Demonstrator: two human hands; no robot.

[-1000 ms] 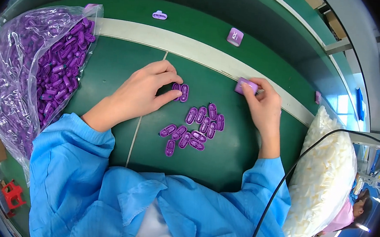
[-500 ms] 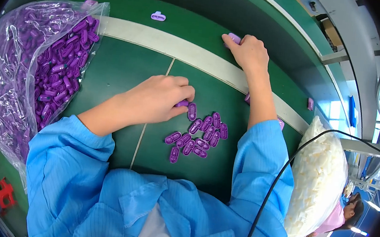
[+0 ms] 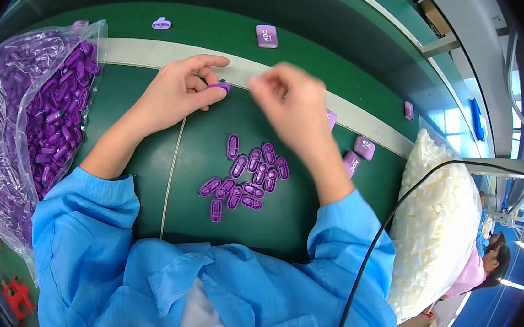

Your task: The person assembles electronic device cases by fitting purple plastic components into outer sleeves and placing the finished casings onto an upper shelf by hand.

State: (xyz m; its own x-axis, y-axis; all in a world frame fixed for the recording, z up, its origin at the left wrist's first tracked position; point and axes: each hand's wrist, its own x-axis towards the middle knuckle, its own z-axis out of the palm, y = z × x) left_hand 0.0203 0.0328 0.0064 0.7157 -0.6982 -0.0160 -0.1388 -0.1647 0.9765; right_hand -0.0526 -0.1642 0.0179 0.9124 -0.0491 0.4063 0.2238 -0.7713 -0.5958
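My left hand [image 3: 184, 90] pinches a purple oval plastic piece [image 3: 220, 87] between thumb and index finger, above the far part of the green table. To its right, my right hand [image 3: 290, 100] is raised, its fingers curled and smeared by motion. Whether anything is between those fingers cannot be made out. Below both hands, a loose cluster of hollow purple oval pieces [image 3: 255, 160] lies on the table, open sides up. Beyond the right hand, a light-purple rounded block [image 3: 266, 36] rests on the far green strip.
A clear bag [image 3: 58, 119] full of purple pieces stands at left, a large bag of cream-white pieces [image 3: 435, 230] at right. Light-purple blocks [image 3: 364, 147] lie near the pale rail [image 3: 140, 53]. A lilac piece [image 3: 161, 23] sits far left. A black cable [image 3: 371, 256] crosses my right sleeve.
My right hand has let go of the light-purple block on the far strip and come back toward the left hand. My left hand has lifted a purple oval piece and moved farther from me.
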